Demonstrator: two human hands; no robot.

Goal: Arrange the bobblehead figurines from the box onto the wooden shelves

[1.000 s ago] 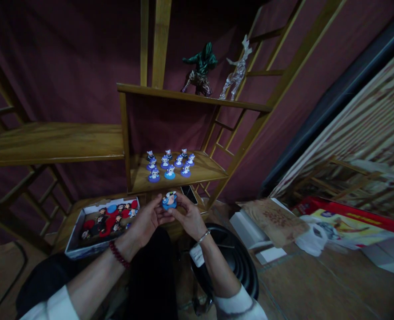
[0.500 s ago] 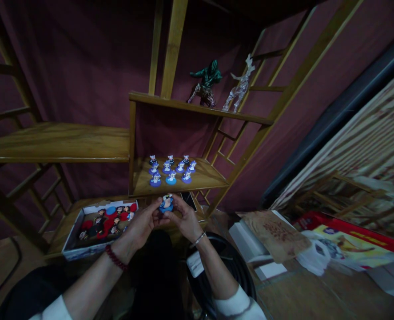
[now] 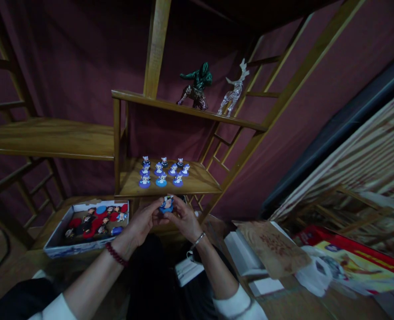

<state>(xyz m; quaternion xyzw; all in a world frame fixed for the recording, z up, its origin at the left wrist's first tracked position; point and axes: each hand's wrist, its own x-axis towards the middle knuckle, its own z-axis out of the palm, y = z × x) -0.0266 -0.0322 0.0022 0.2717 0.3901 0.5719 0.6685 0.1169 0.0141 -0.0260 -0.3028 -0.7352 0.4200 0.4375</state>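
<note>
Between my two hands is a small blue-and-white figurine, held in front of the lower shelf's edge. My left hand grips it from the left with thumb and fingers. From the other side, my right hand pinches it too, thumb near its blue base. Just beyond, on the wooden shelf, several similar figurines stand upright in rows; those in front have purple or blue bases, and the back ones are darker. To the left, an open box holds several figurines with red, blue and dark parts.
A dark green figure and a clear deer stand on the shelf above. White boxes, a brown paper bag, a plastic bag and a red-and-yellow box lie on the floor at right.
My view has shifted slightly, so the shelves and open box sit further left. Both hands still hold the figurine in much the same way.
</note>
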